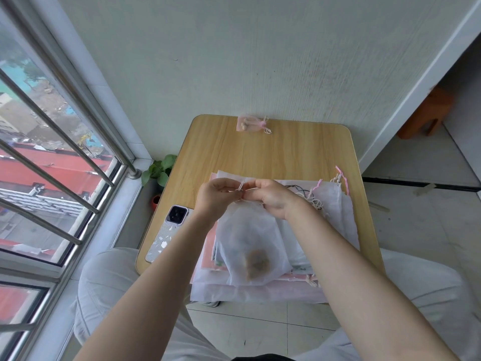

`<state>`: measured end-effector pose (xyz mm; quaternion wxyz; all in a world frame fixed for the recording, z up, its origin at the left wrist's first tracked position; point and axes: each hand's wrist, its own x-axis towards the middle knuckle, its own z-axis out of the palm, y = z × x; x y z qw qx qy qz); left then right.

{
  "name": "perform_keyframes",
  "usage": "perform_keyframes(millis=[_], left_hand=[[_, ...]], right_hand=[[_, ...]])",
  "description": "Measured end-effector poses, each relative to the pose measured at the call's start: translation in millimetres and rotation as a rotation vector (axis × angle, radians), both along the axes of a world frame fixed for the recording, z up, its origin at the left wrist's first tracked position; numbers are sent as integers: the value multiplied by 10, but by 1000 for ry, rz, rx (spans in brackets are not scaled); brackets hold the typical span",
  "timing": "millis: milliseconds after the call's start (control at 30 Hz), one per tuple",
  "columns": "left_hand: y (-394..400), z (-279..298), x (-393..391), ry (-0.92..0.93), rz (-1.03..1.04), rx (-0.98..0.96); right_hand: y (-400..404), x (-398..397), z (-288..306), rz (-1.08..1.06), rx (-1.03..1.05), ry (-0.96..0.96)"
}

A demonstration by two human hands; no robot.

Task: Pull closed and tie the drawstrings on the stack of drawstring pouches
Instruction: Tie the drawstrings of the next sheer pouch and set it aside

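A sheer white drawstring pouch point(250, 246) with a brown lump inside lies on top of a stack of white and pink pouches point(325, 230) on the small wooden table point(273, 152). My left hand point(216, 196) and my right hand point(270, 196) meet above the pouch's gathered mouth. Both pinch its thin white drawstring point(241, 186), which loops up between the fingertips. Loose pink and cream drawstrings point(341, 178) of other pouches trail at the stack's far right.
A small pink pouch point(251, 123) with a tied bow and beads inside lies at the table's far edge by the wall. A phone point(169, 233) lies face down at the table's left edge. A barred window is at left, a potted plant point(158, 170) below it.
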<state>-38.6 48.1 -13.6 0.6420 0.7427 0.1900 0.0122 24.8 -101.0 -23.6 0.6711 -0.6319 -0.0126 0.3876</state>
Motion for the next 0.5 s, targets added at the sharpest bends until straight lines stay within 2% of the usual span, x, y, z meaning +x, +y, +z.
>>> perform_keyframes(millis=[200, 500], left_hand=[[-43, -56, -7, -40, 80, -71], [-69, -14, 17, 40, -10, -29]], right_hand=[[4, 14, 2, -46, 34, 0], [62, 26, 4, 48, -212, -209]])
